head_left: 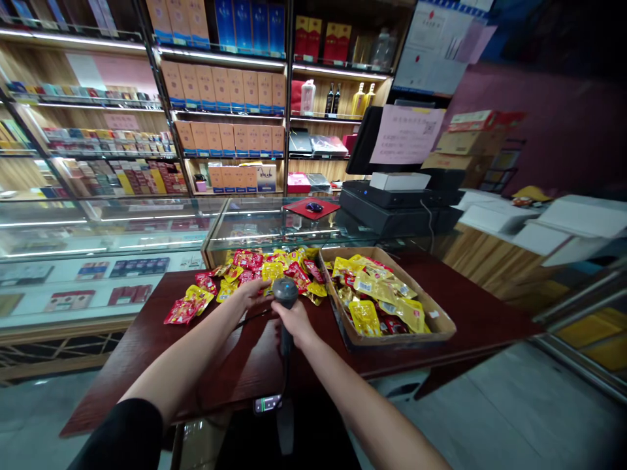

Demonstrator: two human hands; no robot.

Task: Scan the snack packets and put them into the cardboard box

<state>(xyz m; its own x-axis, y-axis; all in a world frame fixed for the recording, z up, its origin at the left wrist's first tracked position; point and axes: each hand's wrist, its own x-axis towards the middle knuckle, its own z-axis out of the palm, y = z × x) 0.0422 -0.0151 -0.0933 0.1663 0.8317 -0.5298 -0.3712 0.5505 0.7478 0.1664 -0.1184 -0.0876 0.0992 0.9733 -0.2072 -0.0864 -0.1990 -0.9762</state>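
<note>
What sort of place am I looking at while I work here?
Likely a shop, judging by the rows of boxed goods on lit shelves, the glass display counter, and what looks like a barcode scanner in the right hand.

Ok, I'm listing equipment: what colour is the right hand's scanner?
The scanner is dark grey, nearly black, best seen in the head view.
</note>
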